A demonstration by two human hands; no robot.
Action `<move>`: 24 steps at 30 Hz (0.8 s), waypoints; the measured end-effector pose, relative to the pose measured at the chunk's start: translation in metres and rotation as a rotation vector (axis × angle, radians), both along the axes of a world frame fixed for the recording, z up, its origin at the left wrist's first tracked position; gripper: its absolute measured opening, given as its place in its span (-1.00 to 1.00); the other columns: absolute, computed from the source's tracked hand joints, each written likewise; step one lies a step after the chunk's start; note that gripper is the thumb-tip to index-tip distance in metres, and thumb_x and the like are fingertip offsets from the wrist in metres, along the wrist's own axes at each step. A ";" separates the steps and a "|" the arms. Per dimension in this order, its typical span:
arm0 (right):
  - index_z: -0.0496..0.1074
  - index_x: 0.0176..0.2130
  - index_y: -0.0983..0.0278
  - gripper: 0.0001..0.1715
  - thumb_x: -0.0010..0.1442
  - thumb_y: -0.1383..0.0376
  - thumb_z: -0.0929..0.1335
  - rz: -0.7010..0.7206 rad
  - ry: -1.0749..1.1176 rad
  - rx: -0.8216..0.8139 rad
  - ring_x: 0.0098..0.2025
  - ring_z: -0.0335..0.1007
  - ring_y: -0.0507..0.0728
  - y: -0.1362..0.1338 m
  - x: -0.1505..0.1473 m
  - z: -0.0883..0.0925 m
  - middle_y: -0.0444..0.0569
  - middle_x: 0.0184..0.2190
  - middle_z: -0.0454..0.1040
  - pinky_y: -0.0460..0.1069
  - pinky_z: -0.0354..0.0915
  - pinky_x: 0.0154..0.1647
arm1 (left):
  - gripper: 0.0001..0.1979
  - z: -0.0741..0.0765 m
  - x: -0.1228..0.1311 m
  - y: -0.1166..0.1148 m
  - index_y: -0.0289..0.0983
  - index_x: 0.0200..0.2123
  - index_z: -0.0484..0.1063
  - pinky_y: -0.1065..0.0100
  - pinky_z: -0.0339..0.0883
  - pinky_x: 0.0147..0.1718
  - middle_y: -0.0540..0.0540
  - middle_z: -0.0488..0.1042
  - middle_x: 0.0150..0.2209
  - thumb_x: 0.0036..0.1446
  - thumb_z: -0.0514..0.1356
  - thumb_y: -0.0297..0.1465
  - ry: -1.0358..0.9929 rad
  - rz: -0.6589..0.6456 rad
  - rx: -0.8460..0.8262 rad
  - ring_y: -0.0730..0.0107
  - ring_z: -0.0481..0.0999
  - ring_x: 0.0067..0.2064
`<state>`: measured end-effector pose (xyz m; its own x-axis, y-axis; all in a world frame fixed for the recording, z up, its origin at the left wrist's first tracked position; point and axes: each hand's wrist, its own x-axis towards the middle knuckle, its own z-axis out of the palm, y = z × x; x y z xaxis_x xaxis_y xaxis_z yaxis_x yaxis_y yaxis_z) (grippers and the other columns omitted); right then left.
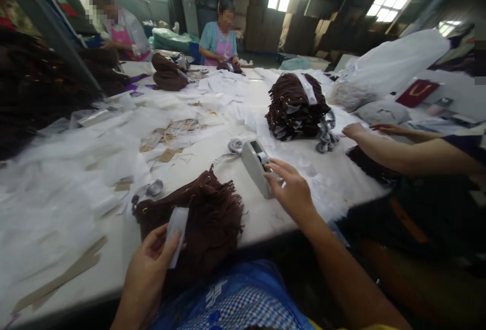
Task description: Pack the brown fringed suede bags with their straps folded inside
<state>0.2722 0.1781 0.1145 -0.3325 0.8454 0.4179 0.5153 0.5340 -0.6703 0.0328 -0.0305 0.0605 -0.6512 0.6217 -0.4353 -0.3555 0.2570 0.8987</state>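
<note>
A dark brown fringed bag [197, 239] with metal eyelets lies at the table's front edge, partly over my lap. My left hand [152, 264] pinches a whitish tag [177, 234] between thumb and fingers, just above the bag. To the right stands a grey tape dispenser [258, 173]. The fingers of my right hand [292, 188] are curled at its front end, thumb and fingertips at the tape; the tape end itself is hard to make out. A wrapped grey cord [235, 146] rests beside the dispenser, linked to the bag by a strap.
A stack of brown fringed bags [294, 107] stands beyond the dispenser. White wrapping sheets [68, 183] and brown paper scraps [167, 140] cover the left. At right, a co-worker's arms [395, 145] reach over the table [261, 223]. Two people work across it. A metal pole [68, 31] slants at left.
</note>
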 end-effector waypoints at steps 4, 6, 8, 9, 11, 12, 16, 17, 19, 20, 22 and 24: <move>0.63 -0.24 0.23 -0.64 0.21 0.04 0.36 -0.162 -0.127 -0.035 0.23 0.23 0.32 0.053 0.041 -0.029 0.10 0.11 0.45 0.25 0.03 0.31 | -0.35 -0.002 0.001 0.001 -0.24 -0.10 0.46 0.45 0.50 -0.39 -0.05 0.59 -0.24 -0.28 0.49 -0.14 -0.001 0.005 -0.008 0.36 0.60 -0.36; 0.64 -0.31 0.20 -0.55 0.23 -0.04 0.32 -0.105 -0.075 -0.239 0.18 0.31 0.30 0.064 0.045 -0.040 0.08 0.10 0.47 0.22 0.09 0.27 | -0.37 -0.005 0.001 0.001 -0.25 -0.11 0.46 0.45 0.50 -0.39 -0.05 0.59 -0.26 -0.28 0.49 -0.13 0.015 -0.004 0.002 0.35 0.60 -0.36; 0.65 -0.31 0.21 -0.54 0.18 -0.07 0.36 -0.040 0.084 -0.441 0.17 0.33 0.29 0.066 0.042 -0.044 0.08 0.13 0.45 0.18 0.12 0.24 | -0.39 -0.007 0.000 0.000 -0.23 -0.11 0.46 0.46 0.50 -0.39 -0.03 0.59 -0.26 -0.26 0.49 -0.14 0.032 -0.015 0.013 0.35 0.59 -0.34; 0.65 -0.32 0.22 -0.56 0.12 -0.07 0.40 -0.023 0.179 -0.517 0.19 0.32 0.29 0.064 0.040 -0.043 0.09 0.15 0.43 0.16 0.12 0.24 | -0.39 -0.007 0.000 0.000 -0.23 -0.11 0.46 0.47 0.50 -0.38 -0.03 0.59 -0.25 -0.26 0.48 -0.13 0.037 -0.018 0.015 0.36 0.60 -0.33; 0.64 -0.36 0.26 -0.60 -0.02 -0.01 0.50 -0.023 0.346 -0.606 0.20 0.30 0.31 0.058 0.034 -0.037 0.13 0.16 0.42 0.15 0.13 0.22 | -0.38 -0.008 0.000 0.000 -0.23 -0.11 0.46 0.47 0.50 -0.37 -0.03 0.60 -0.24 -0.26 0.48 -0.13 0.038 -0.017 0.014 0.35 0.60 -0.32; 0.64 -0.38 0.27 -0.63 -0.06 0.02 0.52 -0.036 0.411 -0.618 0.20 0.29 0.31 0.054 0.033 -0.033 0.14 0.15 0.42 0.14 0.13 0.21 | -0.38 -0.008 0.000 0.000 -0.23 -0.11 0.46 0.46 0.50 -0.37 -0.04 0.60 -0.23 -0.27 0.48 -0.13 0.036 -0.016 0.013 0.34 0.60 -0.32; 0.63 -0.39 0.27 -0.72 -0.04 0.10 0.52 -0.110 0.553 -0.577 0.15 0.33 0.27 0.034 0.035 -0.015 0.11 0.09 0.47 0.08 0.23 0.09 | -0.37 -0.009 -0.001 -0.001 -0.22 -0.09 0.45 0.42 0.51 -0.37 -0.06 0.60 -0.19 -0.25 0.47 -0.12 0.013 -0.030 0.007 0.30 0.61 -0.32; 0.64 -0.36 0.27 -0.71 -0.03 0.10 0.52 -0.134 0.559 -0.586 0.11 0.37 0.26 0.029 0.037 -0.013 0.10 0.06 0.50 0.05 0.28 0.03 | -0.38 -0.009 -0.001 -0.001 -0.21 -0.08 0.44 0.41 0.51 -0.37 -0.06 0.60 -0.18 -0.24 0.47 -0.12 0.007 -0.031 0.006 0.30 0.61 -0.32; 0.63 -0.30 0.26 -0.64 -0.05 0.08 0.53 -0.171 0.568 -0.660 -0.02 0.45 0.22 0.019 0.043 -0.015 0.10 -0.05 0.56 0.01 0.34 -0.13 | -0.38 -0.010 -0.001 -0.001 -0.21 -0.08 0.44 0.39 0.52 -0.37 -0.06 0.60 -0.18 -0.23 0.46 -0.12 0.001 -0.029 0.003 0.29 0.62 -0.32; 0.63 -0.28 0.26 -0.61 -0.07 0.07 0.54 -0.185 0.575 -0.715 -0.11 0.49 0.19 0.014 0.046 -0.018 0.10 -0.11 0.58 -0.02 0.36 -0.21 | -0.39 -0.010 -0.002 -0.001 -0.20 -0.08 0.44 0.39 0.52 -0.36 -0.06 0.60 -0.18 -0.23 0.46 -0.12 0.001 -0.026 0.001 0.29 0.62 -0.32; 0.62 -0.29 0.28 -0.57 -0.12 0.06 0.56 -0.213 0.598 -0.821 -0.27 0.52 0.12 0.008 0.050 -0.030 0.09 -0.22 0.61 -0.07 0.36 -0.35 | -0.40 -0.011 -0.002 -0.002 -0.20 -0.09 0.44 0.39 0.53 -0.36 -0.06 0.60 -0.18 -0.22 0.46 -0.13 0.001 -0.026 -0.005 0.30 0.61 -0.32; 0.61 -0.33 0.30 -0.57 -0.15 0.07 0.58 -0.249 0.614 -0.874 -0.37 0.51 0.07 0.005 0.051 -0.043 0.07 -0.30 0.61 -0.10 0.34 -0.43 | -0.41 -0.012 -0.003 -0.002 -0.19 -0.08 0.44 0.39 0.53 -0.36 -0.06 0.60 -0.18 -0.21 0.46 -0.14 0.000 -0.033 -0.008 0.30 0.61 -0.32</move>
<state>0.3233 0.1835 0.0715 -0.0515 0.9452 -0.3223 -0.0082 -0.3231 -0.9463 0.0302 -0.0326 0.0483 -0.6302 0.6394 -0.4404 -0.3466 0.2758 0.8965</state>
